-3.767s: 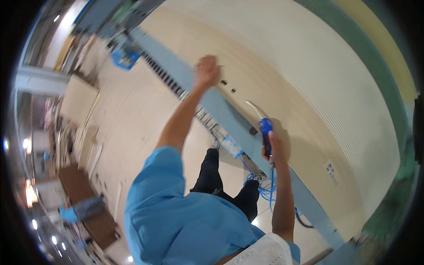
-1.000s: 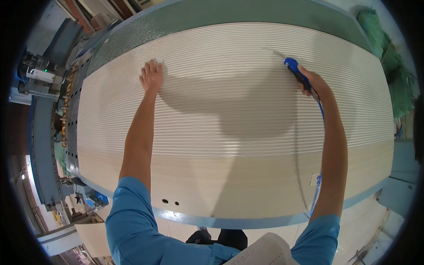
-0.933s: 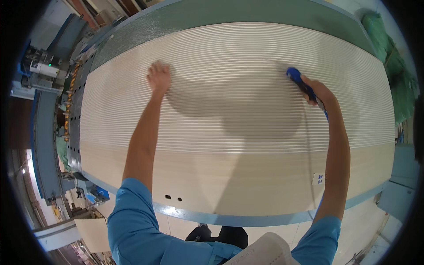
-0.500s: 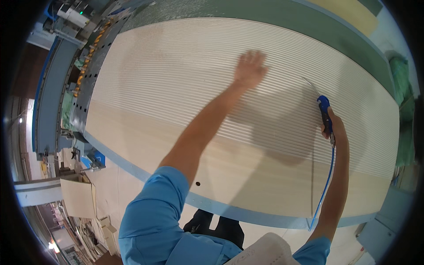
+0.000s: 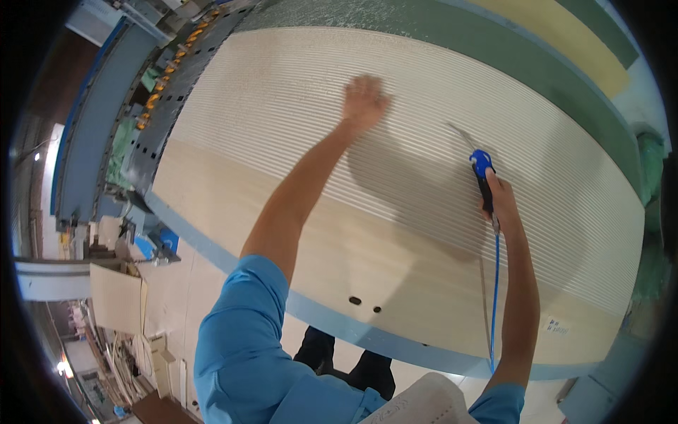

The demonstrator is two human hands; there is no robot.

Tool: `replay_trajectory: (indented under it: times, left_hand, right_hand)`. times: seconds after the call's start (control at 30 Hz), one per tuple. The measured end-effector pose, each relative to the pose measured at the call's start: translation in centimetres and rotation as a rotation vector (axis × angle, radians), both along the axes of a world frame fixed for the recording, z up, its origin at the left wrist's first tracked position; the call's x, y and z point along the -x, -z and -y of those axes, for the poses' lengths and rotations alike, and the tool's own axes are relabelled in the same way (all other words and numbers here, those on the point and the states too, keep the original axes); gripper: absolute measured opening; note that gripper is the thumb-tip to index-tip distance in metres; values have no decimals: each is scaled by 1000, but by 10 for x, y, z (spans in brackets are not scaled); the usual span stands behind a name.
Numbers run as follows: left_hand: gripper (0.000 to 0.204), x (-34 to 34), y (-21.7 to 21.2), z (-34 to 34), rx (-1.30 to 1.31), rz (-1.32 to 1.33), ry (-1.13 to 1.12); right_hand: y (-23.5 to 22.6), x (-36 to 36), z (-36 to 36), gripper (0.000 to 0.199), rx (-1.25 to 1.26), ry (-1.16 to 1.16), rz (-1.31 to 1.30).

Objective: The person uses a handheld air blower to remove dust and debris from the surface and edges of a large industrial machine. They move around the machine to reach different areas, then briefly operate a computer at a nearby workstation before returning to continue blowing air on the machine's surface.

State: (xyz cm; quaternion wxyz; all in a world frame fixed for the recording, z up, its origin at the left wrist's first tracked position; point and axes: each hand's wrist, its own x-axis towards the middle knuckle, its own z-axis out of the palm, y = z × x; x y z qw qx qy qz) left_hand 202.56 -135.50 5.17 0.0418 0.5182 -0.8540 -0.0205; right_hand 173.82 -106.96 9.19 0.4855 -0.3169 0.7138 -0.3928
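Observation:
A large pale board (image 5: 318, 261) lies flat before me, its far part cut with many parallel grooves. My right hand (image 5: 500, 196) grips a blue and black air blow gun (image 5: 483, 166) above the grooves. The gun's thin metal nozzle points away and to the left. From its base a blue air hose (image 5: 495, 297) runs down toward my right forearm and the near edge. My left hand (image 5: 365, 102) is over the grooved area farther left, palm down with the fingers spread, slightly blurred. Whether it touches the surface I cannot tell.
A blue-grey machine gantry (image 5: 106, 106) stands at the left beside a row of orange fittings (image 5: 166, 74). Fine debris speckles the green bed (image 5: 339, 15) along the board's far edge. Wood offcuts (image 5: 123, 353) lie on the floor at lower left. Green plastic sheeting (image 5: 650, 169) hangs at right.
Both hands and the air blow gun have shifted left across the grooved board. The view has turned somewhat, bringing a small label and two dark holes near the front edge into sight.

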Motion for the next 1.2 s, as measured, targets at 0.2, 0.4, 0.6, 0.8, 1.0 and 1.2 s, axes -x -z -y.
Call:
replay_trajectory:
  times: [0.2,0.4,0.6,0.8,1.0,1.2]
  left_hand:
    - [71,71,-9,11,-69,-6,393]
    - [67,-10,-2,144,19,39,123]
    - [82,1,5,204,16,-69,-197]
    - [75,185,8,105,-68,-230,404]
    - [59,148,35,150,50,-382,399]
    - [67,-77,34,261,97,-246,184]
  right_hand:
    - [19,-28,88,56,165,353,8]
    - [10,-43,107,53,123,209,-84]
    - [8,-50,111,53,148,270,-181]
    - [11,-56,115,52,147,357,-265]
    - [13,-57,117,53,185,362,-257]
    - [18,-53,117,50,105,424,-259]
